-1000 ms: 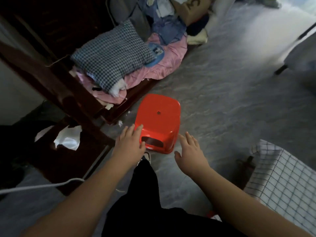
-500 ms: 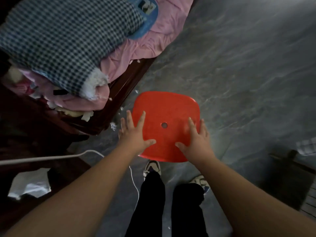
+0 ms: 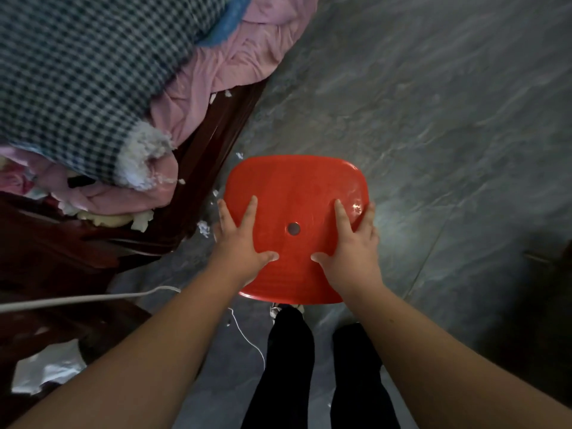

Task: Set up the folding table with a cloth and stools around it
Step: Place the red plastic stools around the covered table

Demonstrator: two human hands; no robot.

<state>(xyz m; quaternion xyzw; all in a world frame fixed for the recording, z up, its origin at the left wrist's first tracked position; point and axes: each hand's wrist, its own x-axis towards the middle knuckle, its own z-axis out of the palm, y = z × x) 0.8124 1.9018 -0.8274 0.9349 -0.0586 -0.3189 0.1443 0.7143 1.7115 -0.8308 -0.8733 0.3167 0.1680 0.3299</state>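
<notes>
A red plastic stool [image 3: 294,184] with a small hole in the middle of its seat stands on the grey floor right in front of me, seen from above. My left hand [image 3: 240,239] lies on the seat's left side, thumb and forefinger on top and the other fingers curled over the edge. On the right side, my right hand [image 3: 353,243] grips the same way. The stool's legs are hidden under the seat. Neither the folding table nor the cloth is in view.
A dark wooden bed frame [image 3: 213,144] runs close along the stool's left, piled with a checked pillow [image 3: 77,72] and pink bedding [image 3: 241,54]. A white cable [image 3: 93,300] and crumpled paper [image 3: 46,370] lie at lower left. Grey floor [image 3: 433,119] stretches to the right.
I have leaned in over the stool. Both hands went from hovering near its front to resting on the seat, then slid outward until the fingers wrapped its side edges.
</notes>
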